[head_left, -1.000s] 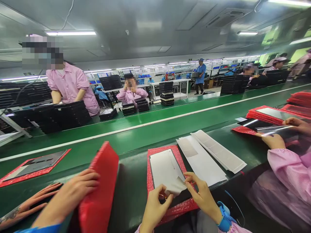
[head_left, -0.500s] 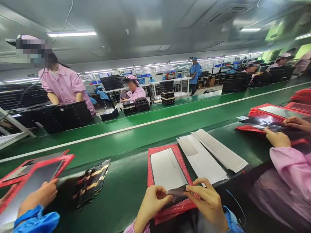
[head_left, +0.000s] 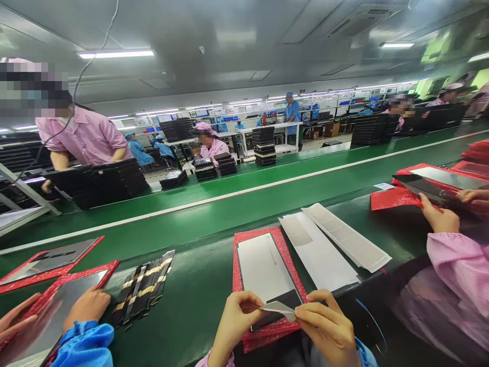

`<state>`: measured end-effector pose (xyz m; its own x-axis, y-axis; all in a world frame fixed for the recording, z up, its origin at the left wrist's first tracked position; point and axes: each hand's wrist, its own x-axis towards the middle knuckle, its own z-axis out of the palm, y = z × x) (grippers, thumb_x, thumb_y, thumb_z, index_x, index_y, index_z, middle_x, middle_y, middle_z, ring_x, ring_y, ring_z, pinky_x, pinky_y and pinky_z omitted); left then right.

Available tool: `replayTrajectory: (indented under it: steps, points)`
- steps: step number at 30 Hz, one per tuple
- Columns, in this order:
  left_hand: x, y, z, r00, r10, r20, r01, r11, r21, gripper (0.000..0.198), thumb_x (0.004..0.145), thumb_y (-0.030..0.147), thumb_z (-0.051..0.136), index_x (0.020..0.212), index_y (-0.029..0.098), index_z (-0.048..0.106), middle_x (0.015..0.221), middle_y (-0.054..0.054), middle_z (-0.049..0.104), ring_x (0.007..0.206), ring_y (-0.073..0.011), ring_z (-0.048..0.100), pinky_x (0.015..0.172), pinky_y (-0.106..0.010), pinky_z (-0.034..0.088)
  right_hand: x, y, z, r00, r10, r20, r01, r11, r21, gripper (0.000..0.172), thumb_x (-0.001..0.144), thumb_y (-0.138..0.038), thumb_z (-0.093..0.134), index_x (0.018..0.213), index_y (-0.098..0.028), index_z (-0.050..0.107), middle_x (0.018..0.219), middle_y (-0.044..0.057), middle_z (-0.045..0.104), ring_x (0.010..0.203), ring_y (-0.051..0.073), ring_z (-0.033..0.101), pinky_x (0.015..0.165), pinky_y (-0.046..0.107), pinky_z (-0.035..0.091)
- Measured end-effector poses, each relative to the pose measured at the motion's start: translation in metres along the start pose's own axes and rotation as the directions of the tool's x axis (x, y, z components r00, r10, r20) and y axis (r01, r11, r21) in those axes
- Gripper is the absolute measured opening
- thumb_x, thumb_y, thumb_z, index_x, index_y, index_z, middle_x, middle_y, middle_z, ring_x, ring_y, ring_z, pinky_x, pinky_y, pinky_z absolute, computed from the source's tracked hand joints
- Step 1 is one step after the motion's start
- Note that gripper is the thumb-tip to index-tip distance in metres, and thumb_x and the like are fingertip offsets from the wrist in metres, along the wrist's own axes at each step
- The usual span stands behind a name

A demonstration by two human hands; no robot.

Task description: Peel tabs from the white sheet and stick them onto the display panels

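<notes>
Between my two hands is a thin grey film piece, bent along its length. My left hand pinches its left end between thumb and fingers. The fingers of my right hand grip its right end. Beneath it, a flat panel with a white back and a dark strip along its near end lies on red bubble wrap. The film is above that dark strip; whether it touches the panel I cannot tell. Right of the panel lie white backing sheets bearing grey rectangular pieces.
A pile of black and gold flat strips lies left of me. Co-workers' hands handle panels at left and right. A green conveyor belt crosses ahead, with stacks of black trays beyond.
My hands have tilted the film, so its lighter face shows more. The left co-worker's panel has come down toward the bench. The standing person in pink across the belt has shifted left.
</notes>
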<state>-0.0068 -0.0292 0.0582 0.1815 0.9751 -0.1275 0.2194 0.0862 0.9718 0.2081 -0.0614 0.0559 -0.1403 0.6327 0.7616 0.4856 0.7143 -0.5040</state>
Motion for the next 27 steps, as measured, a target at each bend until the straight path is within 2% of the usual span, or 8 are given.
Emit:
replayTrajectory:
  steps: [5,11,14,16,20,22,24,27]
  points:
    - [-0.001,-0.003,0.0,0.999,0.044,0.028,-0.042,0.998,-0.055,0.014,0.058,0.022,0.072,0.063,0.013,0.062,0.064,-0.003,0.067,0.064,-0.0158,0.062,0.064,-0.024,0.048,-0.009,0.009,0.002,0.992,0.115,0.053,-0.12,0.988,0.102,0.02,0.074,-0.012,0.063,0.087,-0.027,0.065,0.083,0.0,0.067,0.093,0.021,0.055,0.076,0.036,0.05]
    - [-0.008,0.014,-0.002,0.982,0.188,0.002,-0.183,0.954,0.236,0.017,0.072,0.027,0.061,0.061,0.015,0.063,0.062,-0.002,0.066,0.062,-0.0148,0.059,0.065,-0.024,0.046,-0.005,0.012,-0.002,0.985,0.17,-0.002,-0.169,0.982,0.079,0.022,0.074,-0.012,0.062,0.089,-0.028,0.065,0.09,0.001,0.066,0.1,0.021,0.051,0.082,0.037,0.049]
    - [-0.006,0.021,-0.004,0.98,0.196,0.02,-0.195,0.951,0.239,0.018,0.074,0.029,0.059,0.062,0.015,0.06,0.065,-0.002,0.065,0.065,-0.0146,0.059,0.068,-0.025,0.046,-0.001,0.014,-0.002,0.97,0.244,0.016,-0.244,0.965,0.096,0.016,0.075,-0.016,0.063,0.086,-0.028,0.066,0.088,0.0,0.066,0.098,0.02,0.052,0.082,0.035,0.049]
    - [-0.005,0.022,-0.005,0.979,0.196,0.047,-0.202,0.954,0.222,0.016,0.067,0.03,0.068,0.072,0.016,0.059,0.075,-0.002,0.064,0.074,-0.0159,0.059,0.073,-0.026,0.046,-0.001,0.015,-0.001,0.957,0.29,0.031,-0.291,0.949,0.119,0.012,0.075,-0.02,0.063,0.083,-0.028,0.067,0.084,0.0,0.066,0.095,0.019,0.054,0.08,0.034,0.049]
    - [-0.014,0.009,0.005,0.97,0.186,0.157,-0.213,0.96,0.18,0.069,0.038,0.037,0.084,0.098,0.022,0.052,0.104,-0.005,0.057,0.094,-0.0217,0.054,0.081,-0.029,0.044,-0.002,0.015,0.001,0.928,0.373,0.021,-0.373,0.926,0.05,0.007,0.077,-0.026,0.061,0.081,-0.027,0.067,0.08,0.001,0.067,0.091,0.02,0.056,0.077,0.034,0.048]
    - [-0.021,-0.002,0.019,0.98,0.179,0.09,-0.19,0.972,0.137,0.082,0.032,0.044,0.083,0.103,0.023,0.048,0.109,-0.007,0.054,0.098,-0.0244,0.053,0.082,-0.032,0.044,-0.003,0.013,0.001,0.93,0.368,0.003,-0.368,0.929,-0.045,0.007,0.077,-0.028,0.061,0.081,-0.027,0.067,0.078,0.001,0.067,0.088,0.021,0.057,0.078,0.036,0.046]
    - [-0.027,-0.011,0.038,0.983,0.165,-0.073,-0.157,0.982,0.108,0.083,0.033,0.047,0.082,0.104,0.023,0.047,0.109,-0.008,0.054,0.099,-0.0264,0.052,0.081,-0.034,0.044,-0.002,0.011,0.002,0.944,0.331,-0.01,-0.329,0.935,-0.135,0.007,0.076,-0.03,0.062,0.079,-0.028,0.068,0.076,0.0,0.067,0.085,0.021,0.058,0.077,0.038,0.045]
    - [-0.03,-0.015,0.065,0.928,0.15,-0.341,-0.109,0.985,0.136,0.055,0.053,0.043,0.073,0.097,0.021,0.049,0.1,-0.007,0.057,0.095,-0.0257,0.054,0.077,-0.035,0.044,-0.002,0.007,0.002,0.954,0.299,-0.015,-0.296,0.936,-0.191,0.008,0.076,-0.032,0.062,0.078,-0.028,0.068,0.074,0.0,0.068,0.082,0.021,0.06,0.075,0.038,0.043]
